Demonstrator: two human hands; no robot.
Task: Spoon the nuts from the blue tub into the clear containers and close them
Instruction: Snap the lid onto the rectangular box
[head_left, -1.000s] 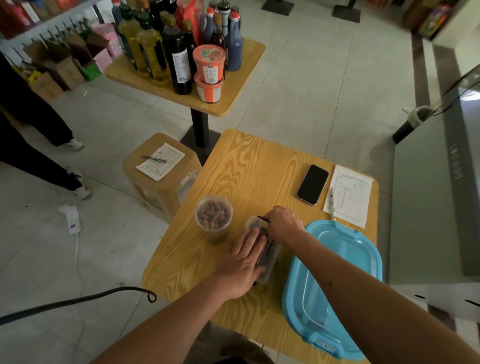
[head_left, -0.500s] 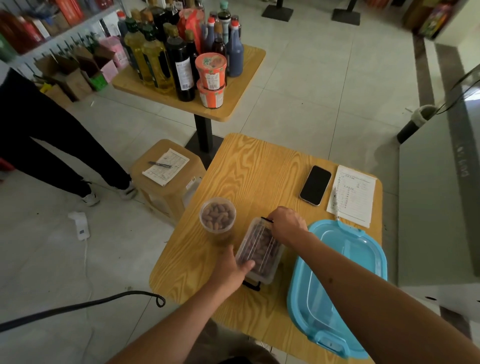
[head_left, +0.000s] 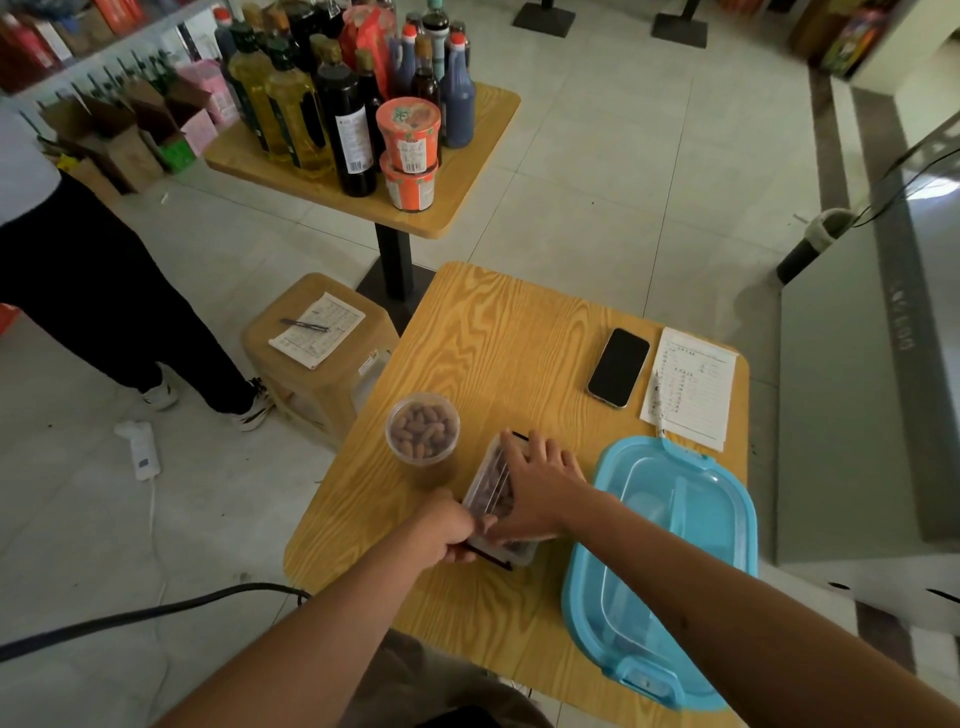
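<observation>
Pressing flat-fingered, the right hand (head_left: 540, 483) holds down the rectangular container (head_left: 491, 493)'s lid while the left hand (head_left: 449, 525) curls around its near clasp; at ten o'clock, the round cup (head_left: 422, 434) looks filled, lid unclear.

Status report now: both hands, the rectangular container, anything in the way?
Left hand grips near latch; right hand presses flat on lid. Rectangular container filled. Round cup stands apart.

Wood worktop (head_left: 498, 332): round nut cup (head_left: 422, 435), rect. box (head_left: 493, 499) beside it, blue tub (head_left: 670, 566) at right, phone (head_left: 618, 367), paper sheet (head_left: 691, 385).
</observation>
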